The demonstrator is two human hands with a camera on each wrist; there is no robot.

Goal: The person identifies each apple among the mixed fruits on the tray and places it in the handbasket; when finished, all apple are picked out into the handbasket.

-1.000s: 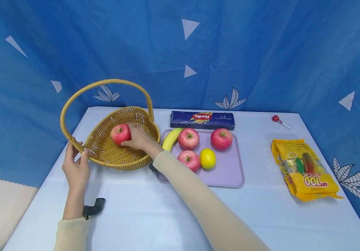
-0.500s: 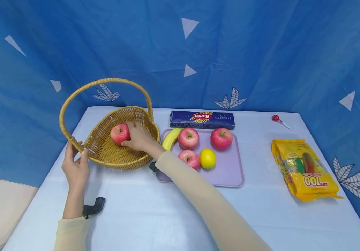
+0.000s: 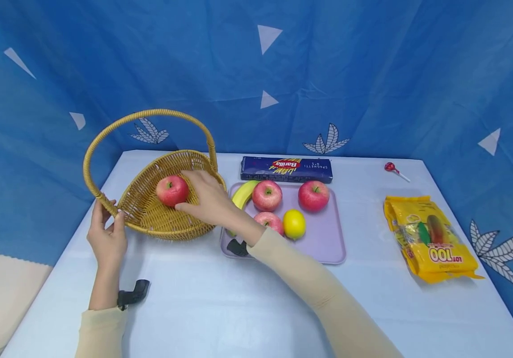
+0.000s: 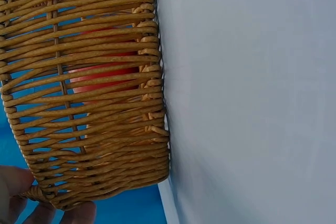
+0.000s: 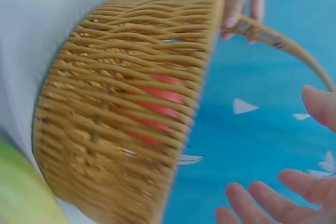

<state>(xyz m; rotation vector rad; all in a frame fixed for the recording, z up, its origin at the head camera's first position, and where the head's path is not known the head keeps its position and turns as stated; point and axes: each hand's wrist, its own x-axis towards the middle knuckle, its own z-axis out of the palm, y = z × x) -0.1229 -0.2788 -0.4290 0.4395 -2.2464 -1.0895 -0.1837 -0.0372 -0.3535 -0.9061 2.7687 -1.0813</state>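
The left hand [image 3: 108, 242] grips the wicker basket [image 3: 171, 234] at the foot of its handle [image 3: 158, 112]. The right hand [image 3: 209, 200], fingers spread and holding nothing, is positioned over the basket. One red apple [image 3: 171, 191] rests inside the basket (visible through the weave [image 4: 121, 157] in both wrist views). A lilac tray [image 3: 323, 241] lies beside the basket.

Left arm [image 3: 102, 318]: points forward from the lower edge of the head view, nearly straight. Left hand [image 3: 108, 243]: raised, thumb [image 3: 120, 221] opposed to the curled fingers in a pinch grip. Right arm [image 3: 323, 293]: lies diagonally, forward and leftward, from the lower right. Right hand [image 3: 212, 199]: directed left; fingers [image 5: 307, 184] extended and spread, thumb well apart from them. Both arms: sleeved to near the wrist.
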